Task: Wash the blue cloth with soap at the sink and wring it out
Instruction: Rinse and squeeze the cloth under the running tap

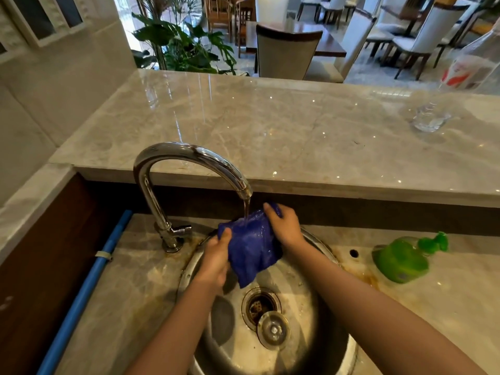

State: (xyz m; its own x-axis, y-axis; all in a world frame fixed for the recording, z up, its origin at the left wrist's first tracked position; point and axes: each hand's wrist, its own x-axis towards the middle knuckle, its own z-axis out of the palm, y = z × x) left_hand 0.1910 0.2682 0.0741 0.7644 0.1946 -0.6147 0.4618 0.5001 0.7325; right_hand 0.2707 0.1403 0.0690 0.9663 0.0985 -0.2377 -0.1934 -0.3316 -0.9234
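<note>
A wet blue cloth (251, 247) hangs bunched over the round steel sink (303, 328), directly under the chrome tap (189, 163). A thin stream of water runs from the spout onto the top of the cloth. My left hand (215, 259) grips the cloth's left edge, thumb on top. My right hand (284, 224) grips its upper right corner, fingers curled over the fabric. A green soap pump bottle (403, 257) lies tipped on the counter to the right of the sink.
The sink's drain (259, 304) is uncovered and its strainer plug (273, 330) rests beside it. A blue pipe (86, 290) runs along the left. On the raised marble ledge (243, 125) stands a clear glass (430, 120) at the right.
</note>
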